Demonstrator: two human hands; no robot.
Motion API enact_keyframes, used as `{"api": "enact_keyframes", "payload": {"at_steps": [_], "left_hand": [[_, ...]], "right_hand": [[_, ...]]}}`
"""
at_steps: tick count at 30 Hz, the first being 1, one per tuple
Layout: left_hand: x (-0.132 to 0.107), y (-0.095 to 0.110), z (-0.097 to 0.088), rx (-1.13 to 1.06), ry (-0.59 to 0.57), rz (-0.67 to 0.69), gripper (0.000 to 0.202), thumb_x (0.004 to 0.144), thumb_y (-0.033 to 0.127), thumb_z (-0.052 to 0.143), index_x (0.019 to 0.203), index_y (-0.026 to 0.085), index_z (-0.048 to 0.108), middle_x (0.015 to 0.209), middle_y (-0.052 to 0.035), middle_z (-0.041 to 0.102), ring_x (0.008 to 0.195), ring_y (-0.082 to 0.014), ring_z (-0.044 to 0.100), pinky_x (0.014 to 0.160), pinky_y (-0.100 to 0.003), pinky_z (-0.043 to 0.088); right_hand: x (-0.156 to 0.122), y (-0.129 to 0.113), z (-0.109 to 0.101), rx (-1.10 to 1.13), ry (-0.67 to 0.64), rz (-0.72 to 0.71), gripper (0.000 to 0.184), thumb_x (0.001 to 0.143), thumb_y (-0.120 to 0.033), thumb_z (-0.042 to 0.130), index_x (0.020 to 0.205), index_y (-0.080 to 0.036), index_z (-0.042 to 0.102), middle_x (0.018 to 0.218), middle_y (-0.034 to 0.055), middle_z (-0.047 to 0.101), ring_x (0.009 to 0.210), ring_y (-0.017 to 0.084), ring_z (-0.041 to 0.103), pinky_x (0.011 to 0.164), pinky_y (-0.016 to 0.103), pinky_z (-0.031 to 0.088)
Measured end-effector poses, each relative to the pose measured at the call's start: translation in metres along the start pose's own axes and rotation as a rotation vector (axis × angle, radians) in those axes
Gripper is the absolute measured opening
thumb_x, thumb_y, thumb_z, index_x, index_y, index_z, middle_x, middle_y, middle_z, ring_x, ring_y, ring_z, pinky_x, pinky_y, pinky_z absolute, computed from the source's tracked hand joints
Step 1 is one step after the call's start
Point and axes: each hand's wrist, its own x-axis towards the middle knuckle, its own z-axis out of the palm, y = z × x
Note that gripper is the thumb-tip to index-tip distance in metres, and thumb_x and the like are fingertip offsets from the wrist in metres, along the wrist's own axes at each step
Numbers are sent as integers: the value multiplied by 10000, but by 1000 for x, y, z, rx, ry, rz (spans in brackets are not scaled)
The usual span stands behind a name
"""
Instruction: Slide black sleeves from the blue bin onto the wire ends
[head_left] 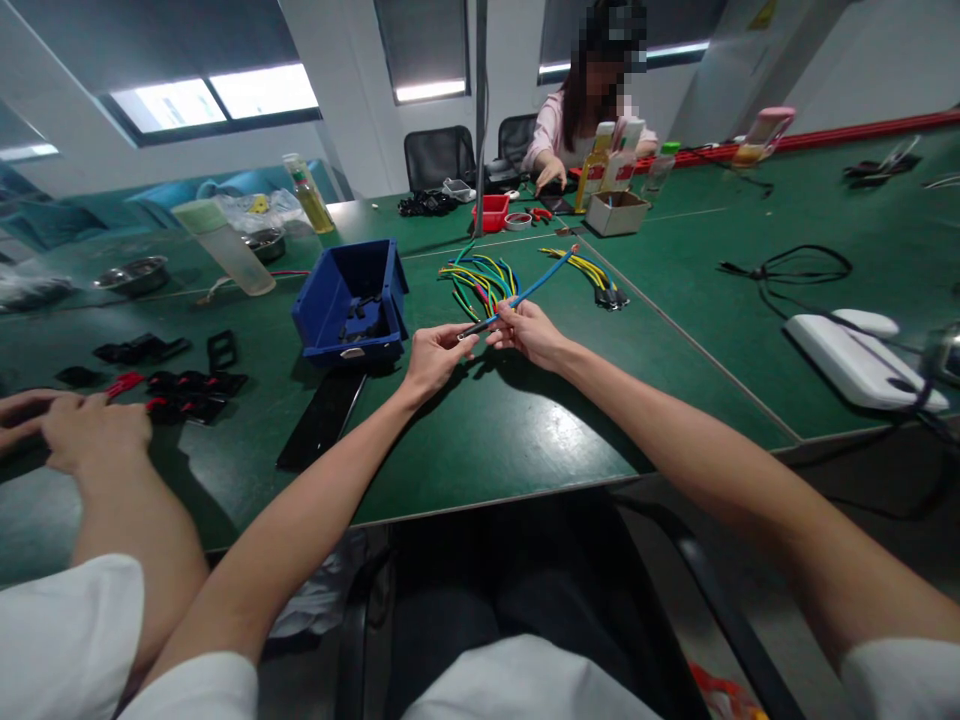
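Note:
A blue wire (pixel 546 277) slants up and to the right between my hands, and its black end piece (pixel 480 327) points to the left. My left hand (pixel 435 362) pinches that black end between thumb and fingers. Farther along, the fingers of my right hand (pixel 534 335) are closed on the blue wire. Just behind my hands lies a loose bunch of green, yellow and blue wires (pixel 480 280). A second bundle of yellow wires (pixel 585 264) with black ends (pixel 611 297) rests to its right.
A blue bin (pixel 319 318) with small black parts stands left of my left hand, a phone (pixel 319 420) before it. Far left, a co-worker's hands (pixel 97 430) are beside black and red parts (pixel 191 392). A white device (pixel 862 360) sits right. Another person (pixel 592 110) sits opposite.

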Motion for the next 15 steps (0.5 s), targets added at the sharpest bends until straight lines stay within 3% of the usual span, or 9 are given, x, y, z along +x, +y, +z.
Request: {"api": "enact_keyframes", "payload": {"at_steps": [8, 15], "left_hand": [[-1, 0, 1, 44, 62, 30, 374, 713, 398, 761, 961, 120, 751, 843, -67, 743, 587, -136, 636, 606, -304, 574], [0, -4, 0, 11, 34, 31, 396, 710, 403, 766, 977, 111, 744, 842, -65, 742, 623, -140, 643, 643, -319, 595]], "right_hand": [[1, 0, -1, -57, 24, -50, 314, 832, -450, 687, 856, -203, 494, 750, -11, 675, 555, 82, 655, 489, 154, 518], [-2, -3, 2, -1, 23, 10, 212, 922, -371, 591, 871, -206, 468, 693, -25, 667, 531, 77, 647, 487, 150, 519]]}}
